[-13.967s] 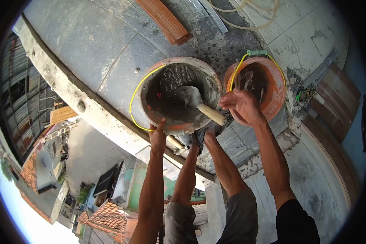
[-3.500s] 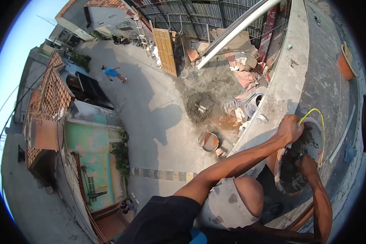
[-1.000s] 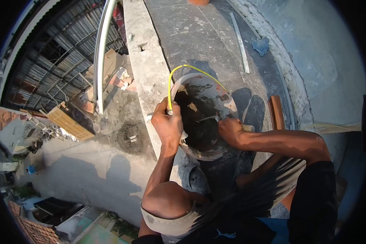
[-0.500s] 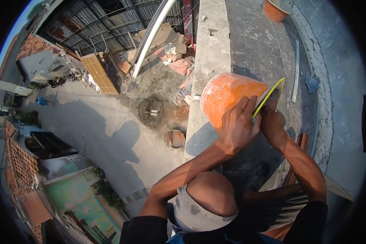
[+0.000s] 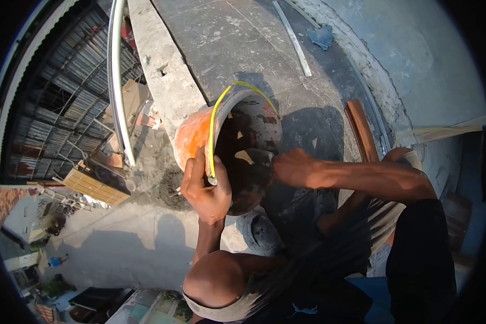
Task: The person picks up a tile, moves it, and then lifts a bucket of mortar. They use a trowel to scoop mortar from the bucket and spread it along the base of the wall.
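Observation:
An orange bucket (image 5: 193,133) with a yellow handle (image 5: 213,124) is tipped so that its open mouth faces me and to the right. My left hand (image 5: 206,189) grips the near left rim, thumb beside the handle's end and fingers on the outer wall. At the right side of the mouth, my right hand (image 5: 294,167) is closed in a fist. A grey, flat piece that looks like a trowel blade (image 5: 260,156) extends from the fist into the bucket; its grip is hidden. Dark residue and pale patches show on the inner wall.
Beyond the bucket runs a grey ledge (image 5: 216,40) with a pale concrete border (image 5: 164,65). A metal strip (image 5: 292,40), a blue rag (image 5: 321,36) and brown wooden pieces (image 5: 362,129) lie on the right. Far below on the left is a street (image 5: 129,251).
The bucket has turned, and its open mouth now shows. My right hand has moved to the right side of the mouth; my left hand stays on the rim. The view has swung right.

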The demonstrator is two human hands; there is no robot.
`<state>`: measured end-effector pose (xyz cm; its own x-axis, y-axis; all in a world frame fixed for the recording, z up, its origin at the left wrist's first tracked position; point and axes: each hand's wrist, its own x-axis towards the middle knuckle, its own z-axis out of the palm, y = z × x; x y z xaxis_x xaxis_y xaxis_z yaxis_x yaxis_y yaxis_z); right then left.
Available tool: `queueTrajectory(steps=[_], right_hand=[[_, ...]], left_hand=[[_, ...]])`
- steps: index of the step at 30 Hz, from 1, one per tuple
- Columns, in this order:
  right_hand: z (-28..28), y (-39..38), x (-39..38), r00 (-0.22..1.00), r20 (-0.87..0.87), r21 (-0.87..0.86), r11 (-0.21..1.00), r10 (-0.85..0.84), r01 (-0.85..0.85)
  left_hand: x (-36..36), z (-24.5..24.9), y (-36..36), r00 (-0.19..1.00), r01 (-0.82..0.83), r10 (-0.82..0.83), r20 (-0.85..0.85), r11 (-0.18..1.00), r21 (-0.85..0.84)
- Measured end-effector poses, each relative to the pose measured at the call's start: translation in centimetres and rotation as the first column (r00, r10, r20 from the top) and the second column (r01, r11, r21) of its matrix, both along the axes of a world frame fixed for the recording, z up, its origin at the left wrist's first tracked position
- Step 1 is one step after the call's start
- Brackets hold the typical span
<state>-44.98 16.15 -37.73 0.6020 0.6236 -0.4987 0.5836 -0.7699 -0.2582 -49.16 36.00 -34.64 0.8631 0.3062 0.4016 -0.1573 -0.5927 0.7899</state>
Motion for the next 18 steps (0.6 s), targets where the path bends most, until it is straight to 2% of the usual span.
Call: queueTrajectory(steps=[1,5,7,8,9,11,13,15,17,18], right_hand=[[0.5,-0.2,0.9,0.996,0.08,-0.029,0.999,-0.034,0.037],[1.1,-2.1,3.6,0.995,0.092,-0.055,0.998,0.033,-0.028],[0.7,-1.7,2.9,0.975,-0.015,-0.087,0.971,-0.224,0.221],[0.6,-1.6,2.3,0.974,-0.016,-0.09,0.97,-0.226,0.224],[0.5,-1.5,1.4,0.949,-0.164,-0.114,0.961,-0.268,0.252],[0.4,-1.2,0.3,0.833,-0.441,-0.18,0.942,-0.335,0.284],[0.1,-0.9,-0.4,0.778,-0.518,-0.182,0.935,-0.355,0.305],[0.5,-0.4,-1.0,0.719,-0.582,-0.18,0.923,-0.379,0.341],[1.7,0.2,-1.5,0.494,-0.746,-0.196,0.856,-0.447,0.478],[2.3,0.6,-1.7,0.435,-0.774,-0.184,0.821,-0.46,0.541]], left_hand=[[0.0,-0.2,0.2,1.0,0.001,-0.001,0.019,1.0,0.0],[-0.6,-0.5,0.1,1.0,-0.028,0.028,0.007,1.0,-0.007],[-0.6,-0.5,0.0,0.998,-0.059,0.059,0.037,0.998,-0.005],[-0.6,-0.7,0.1,0.998,-0.056,0.057,0.035,0.998,-0.008],[-0.6,-1.0,0.3,0.995,-0.083,0.084,0.056,0.996,-0.027],[-0.6,-1.2,0.4,0.99,-0.119,0.123,0.07,0.991,-0.054],[-1.1,-0.8,0.4,0.991,-0.077,0.073,0.11,0.997,0.031],[-1.3,-1.2,0.5,0.993,-0.085,0.086,0.075,0.996,-0.021],[-1.1,-1.8,0.8,0.984,-0.093,0.096,0.149,0.995,-0.029],[-1.3,-1.7,0.9,0.99,-0.096,0.105,0.089,0.99,-0.103]])
